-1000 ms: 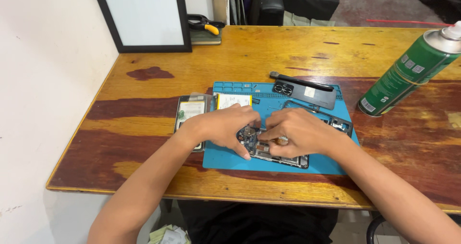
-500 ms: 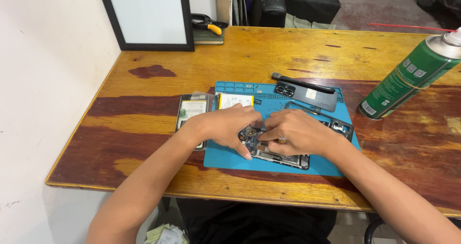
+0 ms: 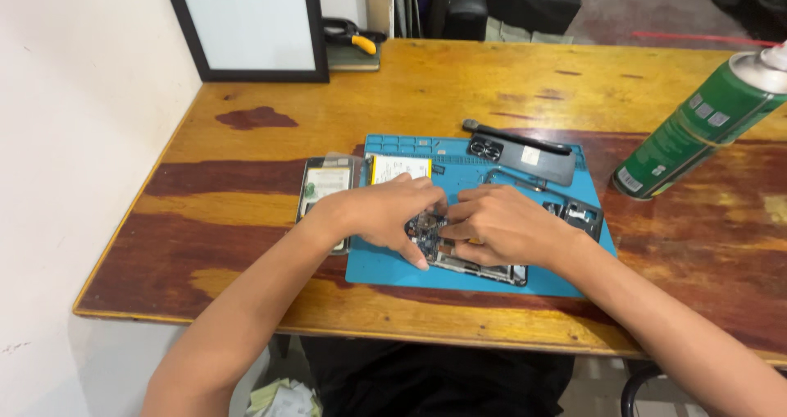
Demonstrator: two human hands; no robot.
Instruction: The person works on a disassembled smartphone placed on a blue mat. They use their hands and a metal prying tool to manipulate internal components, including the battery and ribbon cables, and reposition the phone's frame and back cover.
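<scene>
Head view looks down on the worn orange-brown wooden table, where a blue rectangular silicone work mat lies near my edge. At far right a green spray can lies tilted. On the mat, my left hand and right hand meet, fingers curled and pinching the opened black phone body with exposed circuit board between them.

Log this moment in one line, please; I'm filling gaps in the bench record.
left hand: on opened phone | right hand: on opened phone | phone on blue mat | green spray can at right
</scene>
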